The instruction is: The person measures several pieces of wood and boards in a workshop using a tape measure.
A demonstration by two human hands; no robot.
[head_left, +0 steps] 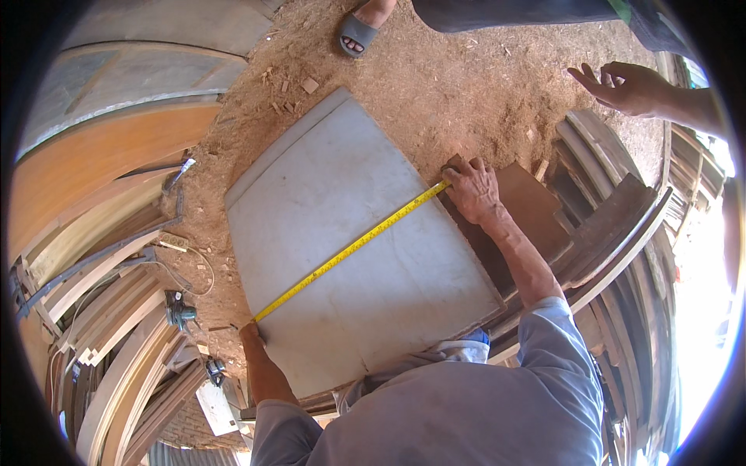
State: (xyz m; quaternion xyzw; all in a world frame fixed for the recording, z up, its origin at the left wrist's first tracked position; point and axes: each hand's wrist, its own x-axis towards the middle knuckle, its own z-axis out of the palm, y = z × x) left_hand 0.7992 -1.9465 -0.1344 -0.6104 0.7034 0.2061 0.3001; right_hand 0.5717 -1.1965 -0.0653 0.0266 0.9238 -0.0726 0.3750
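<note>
A yellow tape measure (pixel 353 247) is stretched slantwise across a large pale grey board (pixel 334 179). At the board's left edge my left hand (pixel 252 337) pinches the lower end of the blade; its fingers are partly hidden. A thin dark sliver shows just left of that hand, too small to name. At the opposite edge my right hand (pixel 472 190) is closed on the upper end of the tape, with its fingers bent. The tape's case cannot be made out. The blade lies nearly straight over the board's face.
Another person's hand (pixel 625 89) reaches in at the upper right, and a sandalled foot (pixel 357 35) stands on sawdust-covered ground (pixel 466 85). Stacked planks (pixel 124 318) line the left, near a dark green power tool (pixel 180 311) and a cable. More boards (pixel 614 225) lie at right.
</note>
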